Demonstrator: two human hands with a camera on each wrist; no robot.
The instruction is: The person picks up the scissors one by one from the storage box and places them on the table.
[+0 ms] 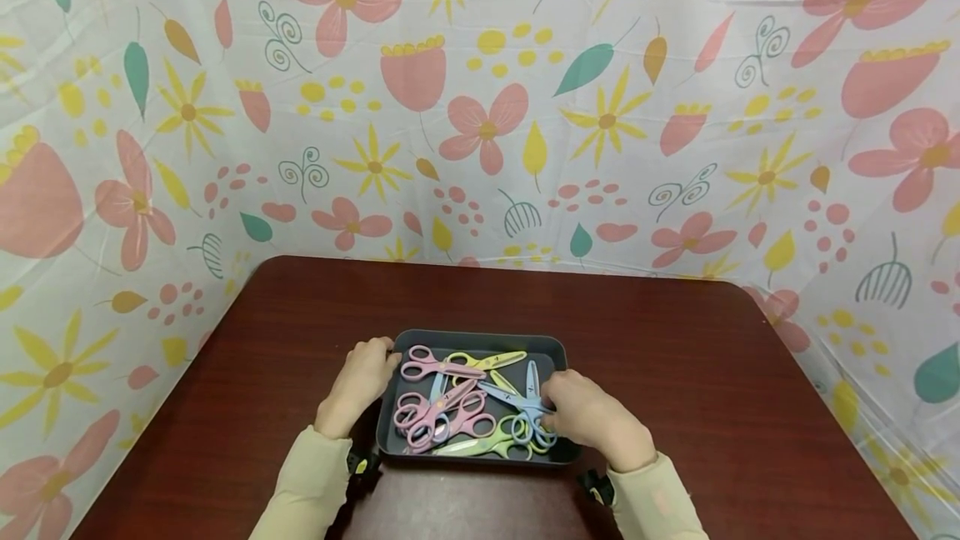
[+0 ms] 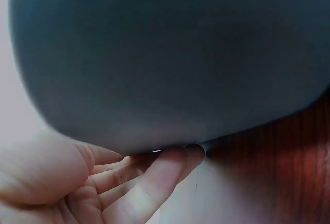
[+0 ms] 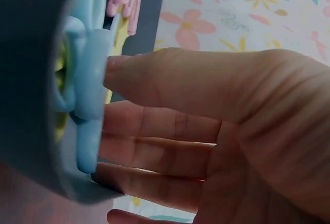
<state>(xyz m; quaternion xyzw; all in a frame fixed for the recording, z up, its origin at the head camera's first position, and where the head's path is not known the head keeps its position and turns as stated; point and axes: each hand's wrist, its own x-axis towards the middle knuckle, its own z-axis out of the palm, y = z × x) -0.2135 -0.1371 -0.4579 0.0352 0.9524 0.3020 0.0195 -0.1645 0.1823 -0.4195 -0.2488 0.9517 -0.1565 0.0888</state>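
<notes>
A dark grey tray [image 1: 480,460] holds several scissors with pastel handles. At its far left corner my left hand [image 1: 365,377] grips the rim; in the left wrist view the thumb and fingers [image 2: 147,183] come together along the tray's edge. Over the right rim reaches my right hand [image 1: 592,415], holding a pair of light blue scissors [image 1: 531,402] whose blades are spread. In the right wrist view, the thumb meets a blue handle [image 3: 93,74] and the other fingertips are partly hidden behind it. Pink scissors [image 1: 427,419] and green scissors [image 1: 491,442] lie nearby in the tray.
The tray stands near the front of a dark reddish-brown table [image 1: 675,357]. Yellow scissors [image 1: 491,359] lie at the tray's far side, by more pink ones [image 1: 438,367]. A flowered cloth [image 1: 480,107] hangs behind the table and along its sides.
</notes>
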